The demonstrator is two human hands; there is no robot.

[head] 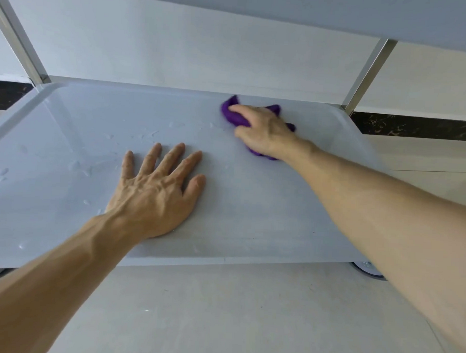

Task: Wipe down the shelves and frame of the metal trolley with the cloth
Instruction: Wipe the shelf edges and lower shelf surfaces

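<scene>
Wiping the lower shelf [252,204] of a metal trolley.
The right hand [266,132] presses a bunched purple cloth [236,116] onto the shelf's far right area; the left hand [156,194] lies flat, fingers [174,157] spread, amid water droplets [77,167]. Two posts [364,78] rise behind.

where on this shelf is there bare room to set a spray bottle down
Bare: the shelf strip between the left hand and right forearm, and the far left corner by the post. Crowded: far right, where the right hand presses the purple cloth.

Both forearms bare, no sleeves; left hand [156,191], right hand [263,131] ungloved, ringless.
</scene>
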